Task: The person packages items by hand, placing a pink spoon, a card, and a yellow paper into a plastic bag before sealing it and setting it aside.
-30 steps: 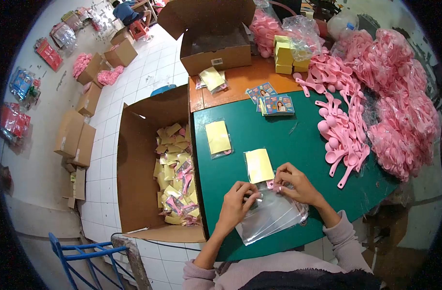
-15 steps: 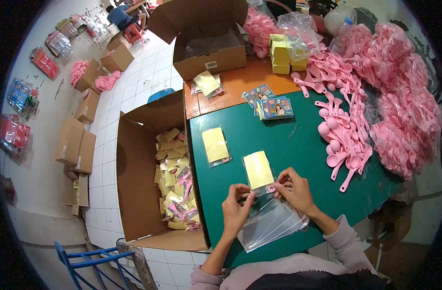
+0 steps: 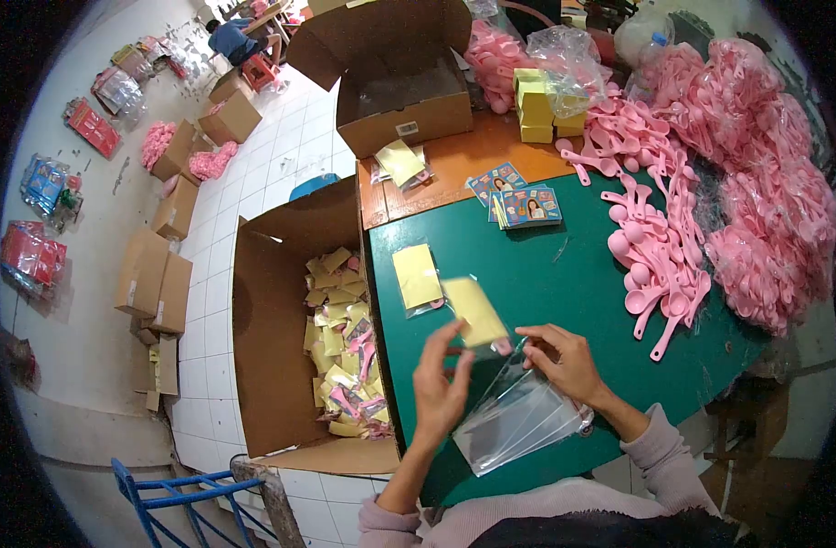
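A packet with a yellow card [image 3: 474, 312] and a bit of pink at its lower end lies tilted on the green tabletop, slightly blurred. My left hand [image 3: 443, 379] is at its left edge, fingers apart, the index fingertip seeming to touch it. Clear plastic bags [image 3: 518, 420] are fanned out between my hands. My right hand [image 3: 561, 363] has its fingers bent together at the top end of the bags, apparently pinching a bag edge. A second yellow-card packet [image 3: 418, 277] lies farther left.
A large cardboard box [image 3: 281, 365] at the left holds many finished-looking packets. Pink measuring spoons [image 3: 660, 265] heap at the right beside bagged spoons [image 3: 765, 201]. Printed cards [image 3: 532, 206] and yellow card stacks [image 3: 534, 110] sit at the back. A person [image 3: 235, 41] sits far off.
The yellow-card packet between my hands has shifted left and tilted. My left hand has loosened from its pinch and spread its fingers. The right hand remains by the bags. The view has shifted slightly.
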{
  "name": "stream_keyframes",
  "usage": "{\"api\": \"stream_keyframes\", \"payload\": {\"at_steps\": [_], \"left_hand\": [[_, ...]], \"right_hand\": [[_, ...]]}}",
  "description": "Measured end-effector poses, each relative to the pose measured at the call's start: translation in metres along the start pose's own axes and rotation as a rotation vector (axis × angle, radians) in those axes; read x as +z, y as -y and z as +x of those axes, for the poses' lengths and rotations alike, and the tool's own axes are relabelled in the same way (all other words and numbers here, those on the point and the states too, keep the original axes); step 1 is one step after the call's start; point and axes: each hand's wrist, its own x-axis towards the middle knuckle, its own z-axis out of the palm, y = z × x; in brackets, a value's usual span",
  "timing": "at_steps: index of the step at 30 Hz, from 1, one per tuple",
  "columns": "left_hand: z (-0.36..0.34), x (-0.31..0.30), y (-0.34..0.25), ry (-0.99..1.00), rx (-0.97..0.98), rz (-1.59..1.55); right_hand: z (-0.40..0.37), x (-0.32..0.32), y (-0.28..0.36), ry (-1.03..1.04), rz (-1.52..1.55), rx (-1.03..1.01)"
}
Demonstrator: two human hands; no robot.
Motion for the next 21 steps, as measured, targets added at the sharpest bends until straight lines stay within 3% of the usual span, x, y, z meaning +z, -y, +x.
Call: {"api": "stream_keyframes", "payload": {"at_steps": [2, 4, 7, 12, 14, 16, 17, 18, 19, 20, 21], "left_hand": [[0.022, -0.017, 0.001, -0.02, -0.009, 0.013], [0.053, -0.032, 0.034, -0.115, 0.318, 0.593], [0.091, -0.032, 0.053, -0.248, 0.077, 0.615], [0.118, -0.016, 0.053, -0.27, 0.159, 0.623], [0.142, -0.018, 0.065, -0.049, -0.097, 0.08], [0.162, -0.016, 0.045, 0.007, -0.102, -0.255], [0.174, -0.018, 0.027, -0.022, -0.132, -0.194], [0.2, -0.018, 0.039, -0.057, 0.081, -0.344], [0.215, -0.024, 0.026, -0.044, 0.099, -0.401], [0.221, -0.03, -0.004, -0.099, -0.036, -0.259], [0.242, -0.031, 0.0, -0.294, 0.024, -0.131]], "right_hand": [[0.001, -0.002, 0.002, -0.019, -0.006, -0.04], [0.0, -0.005, 0.002, -0.017, -0.034, -0.075], [0.0, -0.006, 0.0, -0.037, -0.053, -0.088], [0.001, -0.016, 0.002, -0.079, -0.128, -0.106], [0.002, -0.019, 0.001, -0.094, -0.154, -0.111], [0.002, -0.021, -0.004, -0.137, -0.127, -0.138], [0.003, -0.022, -0.004, -0.142, -0.131, -0.139], [0.003, -0.024, -0.003, -0.142, -0.145, -0.128], [0.002, -0.024, -0.002, -0.141, -0.158, -0.113], [0.002, -0.026, -0.002, -0.146, -0.161, -0.11], [0.002, -0.027, -0.002, -0.157, -0.173, -0.12]]}}
